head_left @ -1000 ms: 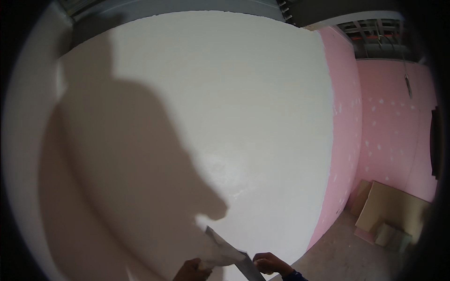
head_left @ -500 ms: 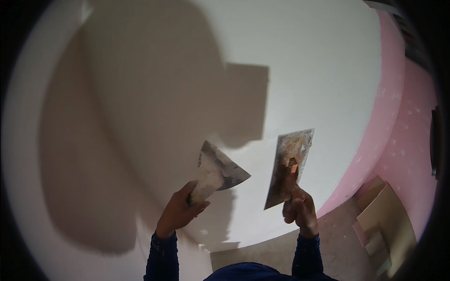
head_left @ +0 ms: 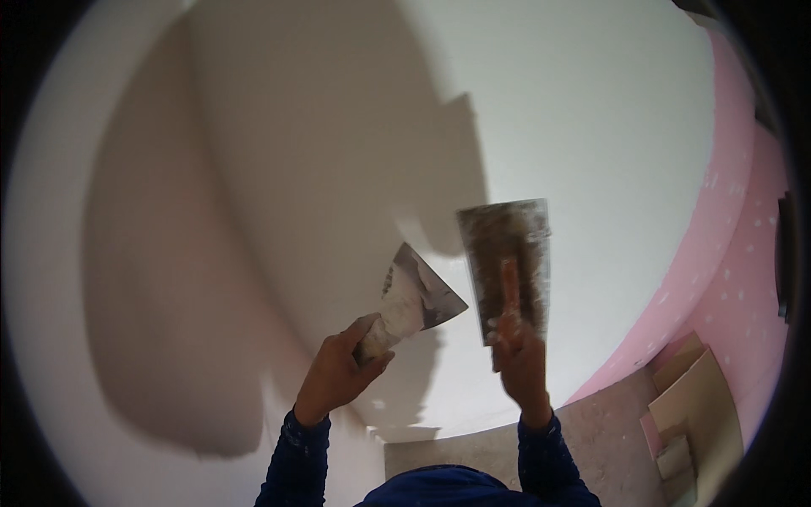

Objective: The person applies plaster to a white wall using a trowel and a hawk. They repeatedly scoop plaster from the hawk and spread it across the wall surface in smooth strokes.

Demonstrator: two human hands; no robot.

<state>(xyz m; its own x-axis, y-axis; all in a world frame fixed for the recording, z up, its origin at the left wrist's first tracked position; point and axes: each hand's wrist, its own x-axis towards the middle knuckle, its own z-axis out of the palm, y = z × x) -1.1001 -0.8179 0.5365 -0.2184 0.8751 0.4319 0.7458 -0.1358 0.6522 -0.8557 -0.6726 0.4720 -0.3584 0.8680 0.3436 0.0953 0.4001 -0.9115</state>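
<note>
Gripping a fan-shaped scraper [head_left: 414,300]: left hand [head_left: 332,376], fingers closed around the handle, blade angled up and to the right, pale material smeared across it. Rectangular trowel [head_left: 487,262], slightly blurred: in right hand [head_left: 522,367], fingers wrapped around its reddish handle [head_left: 509,283], plate upright, just beside the scraper blade; contact with the wall cannot be told. White wall [head_left: 600,228]: in front of both tools, bearing a broad shadow. Pink wall section [head_left: 728,160]: at right. Tan boards [head_left: 697,414]: lower right, on the floor [head_left: 591,439].
</note>
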